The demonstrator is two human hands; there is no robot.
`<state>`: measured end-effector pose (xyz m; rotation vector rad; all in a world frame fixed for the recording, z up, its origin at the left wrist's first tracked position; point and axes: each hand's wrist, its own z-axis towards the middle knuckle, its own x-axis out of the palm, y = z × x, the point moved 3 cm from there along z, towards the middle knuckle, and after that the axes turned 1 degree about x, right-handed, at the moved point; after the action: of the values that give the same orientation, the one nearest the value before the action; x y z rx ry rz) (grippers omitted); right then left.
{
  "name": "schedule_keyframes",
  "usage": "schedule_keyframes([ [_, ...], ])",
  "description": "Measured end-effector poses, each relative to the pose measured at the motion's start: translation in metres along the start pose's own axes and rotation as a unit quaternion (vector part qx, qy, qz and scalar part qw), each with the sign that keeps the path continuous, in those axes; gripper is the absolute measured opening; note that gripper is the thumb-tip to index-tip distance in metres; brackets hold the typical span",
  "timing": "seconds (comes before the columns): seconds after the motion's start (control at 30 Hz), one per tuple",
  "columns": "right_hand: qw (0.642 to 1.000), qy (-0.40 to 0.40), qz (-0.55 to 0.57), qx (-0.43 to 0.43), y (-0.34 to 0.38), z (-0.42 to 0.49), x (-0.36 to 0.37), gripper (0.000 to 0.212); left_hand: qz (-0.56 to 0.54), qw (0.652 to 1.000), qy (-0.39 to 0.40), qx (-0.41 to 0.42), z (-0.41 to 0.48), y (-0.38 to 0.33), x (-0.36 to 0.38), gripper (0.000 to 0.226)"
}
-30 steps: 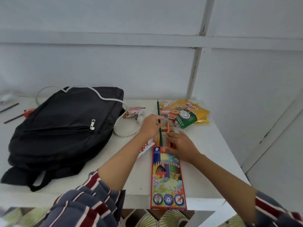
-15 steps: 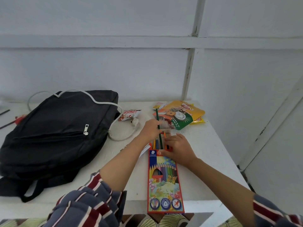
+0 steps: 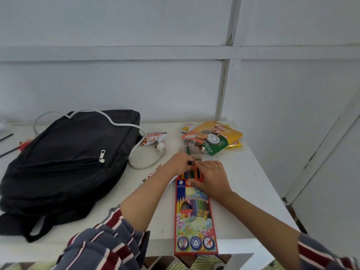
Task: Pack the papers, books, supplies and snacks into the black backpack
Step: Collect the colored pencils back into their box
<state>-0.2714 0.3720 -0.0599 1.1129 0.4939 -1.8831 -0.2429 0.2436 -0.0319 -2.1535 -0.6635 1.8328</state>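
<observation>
The left hand point(image 3: 180, 165) is pinching a green pencil point(image 3: 188, 151), lined up near-to-far with the pencil box point(image 3: 194, 217) lying on the surface point(image 3: 245, 191), at its far open mouth. The right hand point(image 3: 213, 177) is pressing relaxed fingers there. The black backpack point(image 3: 68, 158) is lying left.

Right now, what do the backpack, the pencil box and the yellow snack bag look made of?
Black backpack: matte woven fabric, likely nylon; sags and creases. Pencil box: printed cardboard, slightly glossy; crisp flat edges. Yellow snack bag: shiny plastic film; crinkles.
</observation>
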Motion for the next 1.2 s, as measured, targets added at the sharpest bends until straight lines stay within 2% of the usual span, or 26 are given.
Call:
schedule_keyframes([
  [0.13, 1.0, 0.002, 0.003, 0.005, 0.001, 0.0, -0.001, 0.068, -0.014, 1.0, 0.013, 0.014, 0.0, 0.001, 0.002, 0.033],
  [0.27, 1.0, 0.027, -0.006, 0.014, 0.003, 0.0, -0.002, 0.068, 0.073, 0.997, -0.037, -0.013, 0.005, 0.017, 0.007, 0.065],
  [0.43, 0.999, 0.051, -0.009, 0.018, 0.003, 0.0, -0.003, 0.069, 0.137, 0.99, 0.03, -0.023, 0.009, 0.025, 0.019, 0.07],
  [0.53, 0.997, 0.076, -0.002, 0.02, 0.002, -0.001, -0.002, 0.07, 0.142, 0.989, 0.031, -0.003, 0.004, 0.022, 0.015, 0.062],
  [0.67, 0.995, 0.088, 0.036, 0.026, 0.0, 0.0, -0.001, 0.075, 0.084, 0.996, -0.012, 0.027, -0.003, 0.018, 0.007, 0.033],
  [0.77, 0.994, 0.091, 0.059, 0.03, 0.0, 0.0, -0.002, 0.079, 0.021, 0.998, -0.057, 0.021, -0.008, 0.014, 0.01, 0.049],
  [0.83, 0.993, 0.099, 0.061, 0.031, 0.0, 0.001, -0.002, 0.084, 0.054, 0.998, -0.032, 0.012, -0.01, 0.012, 0.016, 0.051],
  [0.9, 0.993, 0.098, 0.063, 0.033, -0.001, 0.0, -0.002, 0.086, 0.091, 0.996, -0.012, 0.011, -0.011, 0.013, 0.02, 0.047],
  [1.03, 0.989, 0.122, 0.075, 0.035, -0.002, 0.0, -0.001, 0.091, 0.052, 0.997, -0.037, 0.031, -0.015, 0.011, 0.017, 0.025],
  [1.2, 0.982, 0.156, 0.097, 0.041, -0.001, 0.0, -0.003, 0.068, 0.014, 0.998, -0.056, 0.036, -0.026, 0.001, 0.008, 0.018],
])
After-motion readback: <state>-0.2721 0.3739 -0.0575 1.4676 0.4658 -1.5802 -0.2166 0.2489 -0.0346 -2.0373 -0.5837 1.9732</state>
